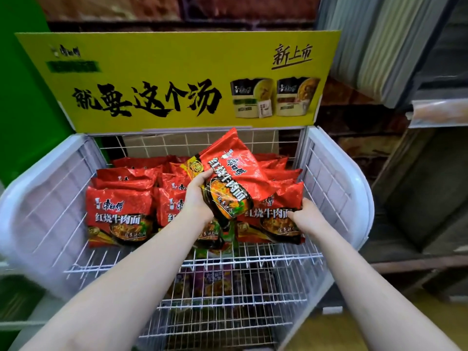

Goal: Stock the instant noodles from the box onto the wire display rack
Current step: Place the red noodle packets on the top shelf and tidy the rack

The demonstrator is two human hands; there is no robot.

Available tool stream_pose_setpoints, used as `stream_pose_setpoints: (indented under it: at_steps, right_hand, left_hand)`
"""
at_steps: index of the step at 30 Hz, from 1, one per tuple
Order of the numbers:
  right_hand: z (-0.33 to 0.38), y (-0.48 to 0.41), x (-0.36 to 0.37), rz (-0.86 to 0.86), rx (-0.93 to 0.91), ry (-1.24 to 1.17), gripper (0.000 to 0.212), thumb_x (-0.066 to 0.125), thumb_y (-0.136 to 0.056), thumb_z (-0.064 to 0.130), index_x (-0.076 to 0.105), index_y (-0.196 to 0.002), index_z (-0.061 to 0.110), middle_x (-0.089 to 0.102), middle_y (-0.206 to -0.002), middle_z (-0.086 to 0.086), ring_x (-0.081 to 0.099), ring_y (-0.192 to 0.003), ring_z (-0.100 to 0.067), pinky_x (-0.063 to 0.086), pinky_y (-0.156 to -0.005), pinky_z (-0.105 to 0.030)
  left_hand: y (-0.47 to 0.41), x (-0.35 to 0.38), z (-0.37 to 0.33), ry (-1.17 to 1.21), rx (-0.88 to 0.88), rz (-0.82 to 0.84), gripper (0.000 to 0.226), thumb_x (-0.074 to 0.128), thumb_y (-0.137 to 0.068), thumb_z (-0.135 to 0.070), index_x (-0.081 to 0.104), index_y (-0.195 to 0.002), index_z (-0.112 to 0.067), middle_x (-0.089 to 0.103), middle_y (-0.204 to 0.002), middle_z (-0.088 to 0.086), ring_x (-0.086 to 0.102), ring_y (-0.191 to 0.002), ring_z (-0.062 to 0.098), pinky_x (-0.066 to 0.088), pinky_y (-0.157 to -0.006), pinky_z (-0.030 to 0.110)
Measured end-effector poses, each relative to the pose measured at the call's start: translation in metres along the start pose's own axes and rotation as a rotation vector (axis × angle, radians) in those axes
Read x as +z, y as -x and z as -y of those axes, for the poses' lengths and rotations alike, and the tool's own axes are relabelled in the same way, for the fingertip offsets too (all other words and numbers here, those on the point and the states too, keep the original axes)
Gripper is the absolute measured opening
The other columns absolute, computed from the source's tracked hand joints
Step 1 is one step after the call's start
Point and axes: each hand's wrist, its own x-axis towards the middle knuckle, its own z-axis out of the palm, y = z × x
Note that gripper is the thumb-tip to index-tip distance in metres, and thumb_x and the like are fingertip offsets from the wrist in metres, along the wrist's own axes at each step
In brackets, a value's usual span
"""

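Note:
A white wire display rack [255,259] holds several red instant noodle packs in rows, such as the front left pack [119,216]. My left hand [198,198] grips a red noodle pack [233,173], tilted and raised above the middle row. My right hand [304,214] holds the top edge of the front right pack [273,224], which stands in the rack. The box is not in view.
A yellow header sign [177,79] stands behind the rack. White plastic side panels [336,188] close the rack left and right. A lower wire shelf [215,295] with other packets shows beneath. Dark shelving [417,198] stands at the right, a green wall [22,97] at the left.

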Motion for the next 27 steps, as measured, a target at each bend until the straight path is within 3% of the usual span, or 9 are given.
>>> stream_pose_setpoints:
  at_steps: [2,6,9,12,15,18,20,24,27]
  right_hand:
    - [-0.005,-0.005,0.005,-0.020,-0.006,0.030,0.007,0.054,-0.087,0.012,0.053,-0.092,0.017,0.064,-0.104,-0.015,0.060,-0.101,-0.032,0.046,-0.087,-0.036]
    - [-0.008,-0.015,0.010,-0.024,0.039,0.038,0.012,0.056,-0.085,0.017,0.054,-0.097,0.019,0.063,-0.101,-0.008,0.059,-0.094,-0.026,0.048,-0.086,-0.036]
    - [-0.012,-0.019,0.007,-0.036,0.085,0.029,0.043,0.066,-0.073,0.024,0.053,-0.114,0.017,0.061,-0.111,-0.010,0.059,-0.104,-0.029,0.050,-0.091,-0.041]
    - [-0.012,-0.012,0.004,-0.072,0.112,-0.010,0.069,0.072,-0.069,0.011,0.041,-0.131,0.012,0.054,-0.122,-0.013,0.057,-0.108,-0.030,0.049,-0.092,-0.042]
    - [-0.008,0.000,0.004,-0.214,-0.016,-0.088,0.059,0.069,-0.073,0.012,0.044,-0.127,0.012,0.058,-0.118,-0.010,0.057,-0.108,-0.026,0.048,-0.092,-0.042]
    - [0.009,0.018,0.007,-0.326,-0.171,-0.228,0.029,0.061,-0.084,0.012,0.055,-0.113,0.016,0.062,-0.108,-0.003,0.058,-0.097,-0.017,0.049,-0.089,-0.037]
    - [0.024,0.032,0.013,-0.249,-0.194,-0.324,0.018,0.056,-0.090,0.018,0.058,-0.109,0.016,0.066,-0.102,-0.005,0.062,-0.088,-0.016,0.053,-0.086,-0.040]
    - [0.050,0.058,0.038,0.044,0.027,-0.619,0.052,0.052,-0.095,0.033,0.037,-0.136,0.004,0.062,-0.108,-0.018,0.067,-0.081,-0.025,0.058,-0.060,-0.030]
    - [0.059,0.075,0.058,0.137,0.138,-0.724,0.057,0.056,-0.093,0.032,0.035,-0.137,0.002,0.057,-0.121,-0.020,0.066,-0.087,-0.028,0.058,-0.061,-0.031]
  left_hand:
    - [-0.003,0.002,0.000,0.007,-0.001,-0.013,0.023,0.061,-0.084,-0.028,0.066,-0.099,-0.011,0.073,-0.092,0.012,0.067,-0.088,0.031,0.052,-0.077,0.045]
    - [-0.007,0.002,0.002,0.032,0.007,-0.031,0.022,0.060,-0.085,-0.029,0.066,-0.097,-0.011,0.070,-0.099,0.012,0.065,-0.089,0.032,0.051,-0.080,0.046]
    - [-0.006,0.004,0.004,0.045,0.012,-0.035,0.021,0.061,-0.085,-0.028,0.066,-0.096,-0.011,0.070,-0.097,0.012,0.065,-0.089,0.031,0.051,-0.081,0.046]
    - [-0.002,0.005,0.006,0.049,0.019,-0.029,0.019,0.061,-0.084,-0.026,0.066,-0.095,-0.012,0.070,-0.095,0.011,0.065,-0.090,0.031,0.050,-0.085,0.047]
    - [0.007,0.004,0.006,0.063,0.019,-0.008,0.021,0.062,-0.084,-0.025,0.065,-0.099,-0.011,0.070,-0.099,0.012,0.065,-0.095,0.032,0.049,-0.088,0.049]
    - [0.018,0.002,0.002,0.091,0.029,0.033,0.024,0.063,-0.083,-0.028,0.068,-0.101,-0.012,0.072,-0.096,0.012,0.066,-0.093,0.033,0.051,-0.083,0.047]
    - [0.027,0.000,-0.001,0.100,0.042,0.070,0.027,0.062,-0.083,-0.031,0.069,-0.100,-0.012,0.073,-0.095,0.012,0.067,-0.091,0.032,0.052,-0.080,0.046]
    - [0.043,-0.010,-0.005,0.116,0.061,0.074,0.026,0.060,-0.082,-0.037,0.072,-0.095,-0.018,0.074,-0.096,0.006,0.066,-0.095,0.031,0.050,-0.090,0.048]
    - [0.057,-0.023,-0.011,0.061,0.076,0.071,0.035,0.061,-0.083,-0.036,0.068,-0.111,-0.018,0.070,-0.111,0.007,0.065,-0.101,0.029,0.051,-0.087,0.043]
